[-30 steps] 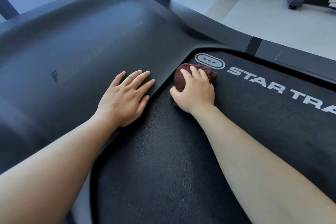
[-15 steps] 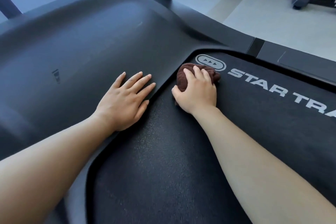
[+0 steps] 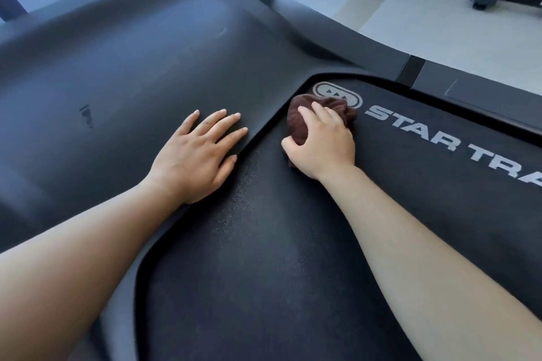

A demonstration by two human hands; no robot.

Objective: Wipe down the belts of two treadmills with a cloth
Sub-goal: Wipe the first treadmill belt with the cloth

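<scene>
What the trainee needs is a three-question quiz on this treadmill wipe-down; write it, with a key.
1. True or false: the left grip lies flat on the treadmill's motor cover.
2. The right grip holds a bunched cloth of which colour? A white, B brown, C blue.
3. Fill in: the cloth sits on the belt beside the printed word ____.
Key: 1 true; 2 B; 3 STAR.
</scene>
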